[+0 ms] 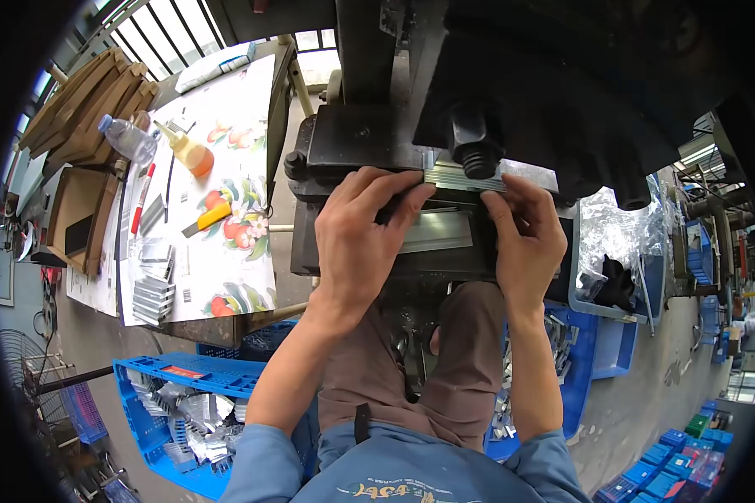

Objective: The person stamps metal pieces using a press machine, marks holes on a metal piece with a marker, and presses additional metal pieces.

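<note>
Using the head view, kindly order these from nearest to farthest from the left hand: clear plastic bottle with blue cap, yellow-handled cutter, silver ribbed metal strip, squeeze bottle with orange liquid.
From the left hand:
1. Silver metal strip, at its fingertips
2. Yellow-handled cutter, left, on the table
3. Squeeze bottle, beyond the cutter
4. Clear bottle, farther left

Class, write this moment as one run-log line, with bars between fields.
left hand: holding metal strip end | right hand: at opposite end | bolt: partly hides metal strip | second strip: on machine bed, nearer person
</note>
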Demonstrator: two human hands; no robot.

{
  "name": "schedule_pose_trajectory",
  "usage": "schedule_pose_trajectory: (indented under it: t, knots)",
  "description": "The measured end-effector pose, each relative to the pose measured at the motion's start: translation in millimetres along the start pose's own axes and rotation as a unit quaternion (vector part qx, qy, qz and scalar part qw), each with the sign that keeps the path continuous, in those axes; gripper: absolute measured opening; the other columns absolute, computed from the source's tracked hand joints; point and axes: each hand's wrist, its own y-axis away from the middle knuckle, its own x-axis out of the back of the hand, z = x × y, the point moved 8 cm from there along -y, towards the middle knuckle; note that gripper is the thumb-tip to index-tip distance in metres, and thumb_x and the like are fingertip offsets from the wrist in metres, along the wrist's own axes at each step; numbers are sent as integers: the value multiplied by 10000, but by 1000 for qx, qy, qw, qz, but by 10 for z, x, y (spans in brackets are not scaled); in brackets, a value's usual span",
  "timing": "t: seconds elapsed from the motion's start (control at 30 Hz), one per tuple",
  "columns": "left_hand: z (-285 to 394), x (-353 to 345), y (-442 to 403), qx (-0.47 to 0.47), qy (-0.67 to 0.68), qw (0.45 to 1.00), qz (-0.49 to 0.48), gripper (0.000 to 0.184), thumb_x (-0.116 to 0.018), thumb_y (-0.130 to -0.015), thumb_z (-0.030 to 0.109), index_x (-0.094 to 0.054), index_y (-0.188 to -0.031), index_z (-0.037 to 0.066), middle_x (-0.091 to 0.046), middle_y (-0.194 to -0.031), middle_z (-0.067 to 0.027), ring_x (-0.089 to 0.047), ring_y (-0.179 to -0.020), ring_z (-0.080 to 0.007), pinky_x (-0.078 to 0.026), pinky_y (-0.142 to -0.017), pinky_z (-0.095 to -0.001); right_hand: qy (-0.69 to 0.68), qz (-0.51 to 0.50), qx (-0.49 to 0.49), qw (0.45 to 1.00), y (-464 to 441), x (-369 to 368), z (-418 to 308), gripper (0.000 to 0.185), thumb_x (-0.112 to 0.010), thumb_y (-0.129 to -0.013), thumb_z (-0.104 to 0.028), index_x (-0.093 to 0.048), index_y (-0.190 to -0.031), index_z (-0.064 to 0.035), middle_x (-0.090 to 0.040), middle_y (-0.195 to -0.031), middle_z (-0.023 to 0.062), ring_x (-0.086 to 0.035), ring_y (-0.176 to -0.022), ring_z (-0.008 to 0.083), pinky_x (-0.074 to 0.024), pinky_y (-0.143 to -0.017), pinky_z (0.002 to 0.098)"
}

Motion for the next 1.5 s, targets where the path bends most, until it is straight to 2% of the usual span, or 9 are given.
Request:
schedule_pose_trajectory:
  t: [0.37, 0.63, 0.8, 1.03, 1.13, 1.17, 1.27, 1.43, 1.5]
  knots:
    - [-24, -10, 26, 28, 16, 999, -2, 149, -826, -849, 122, -762, -953, 36, -699, -875, -80, -673, -775, -271, -528, -696, -363, 4, 7, 4, 1000, 0, 29, 36, 281, -822, -896, -67, -724, -1158, -36, -678, -852, -24, -557, -710, 23, -424, -623, 196]
    - [375, 30, 180, -113, -106, 981, -113, 287, -865, -788, 224, -741, -993, 65, -695, -991, -64, -653, -937, -283, -505, -826, -389, 62, -34, 80, 994, 24, 130, -237, 258, -866, -815, -65, -725, -1029, -44, -500, -784, -38, -448, -668, 41, -374, -595, 207]
    - [441, -10, 194, -159, -156, 960, -171, 365, -820, -827, 242, -717, -1125, 58, -677, -1103, -75, -624, -1042, -278, -484, -908, -388, 99, 94, 64, 989, 825, 993, 5, 233, -820, -843, 31, -679, -1019, -28, -572, -914, -20, -489, -721, 47, -427, -614, 218]
    - [523, 1, 172, -162, -88, 962, -201, 531, -813, -860, 190, -635, -1335, 34, -660, -1174, -106, -629, -1085, -273, -517, -926, -408, 346, 274, -63, 895, 2006, 2600, 509, 374, -794, -943, -125, -648, -1278, -46, -585, -1001, 11, -488, -780, 95, -442, -708, 253]
    - [390, -150, 324, 118, 284, 924, -229, 581, -766, -949, 139, -532, -1458, -15, -672, -1232, -97, -663, -1150, -205, -570, -982, -378, 208, 195, -91, 954, 1802, 2172, 289, 219, -740, -980, -125, -685, -1175, -39, -670, -975, 14, -602, -810, 100, -494, -749, 253]
    - [450, -229, 410, 112, 286, 921, -238, 581, -766, -949, 139, -532, -1458, -15, -672, -1232, -97, -663, -1150, -205, -570, -982, -378, 156, 154, -108, 970, 1681, 1871, 165, 214, -739, -970, -98, -688, -1170, -43, -673, -970, 17, -620, -821, 98, -503, -780, 246]
    - [555, -598, 773, 275, 566, 727, -275, 603, -717, -971, 170, -476, -1492, -14, -591, -1370, -118, -600, -1315, -331, -564, -1058, -488, -10, 9, -9, 1000, 1411, 952, -341, 467, -783, -874, 27, -606, -1303, -29, -687, -1013, 38, -660, -875, 114, -532, -822, 274]
    - [571, -504, 720, 266, 624, 705, -207, 597, -699, -977, 136, -453, -1500, -13, -601, -1377, -129, -554, -1371, -303, -510, -1098, -457, -164, -11, -37, 986, 979, 380, -311, 383, -802, -882, 19, -641, -1229, -7, -693, -999, 48, -668, -867, 95, -529, -788, 233]
    - [476, -395, 526, 197, 485, 826, -209, 564, -742, -963, 126, -503, -1461, 12, -626, -1379, -120, -608, -1277, -235, -502, -1058, -364, -175, -34, -25, 984, 794, 311, -256, 276, -727, -945, 25, -655, -1210, -4, -625, -879, -6, -589, -781, 62, -483, -698, 217]
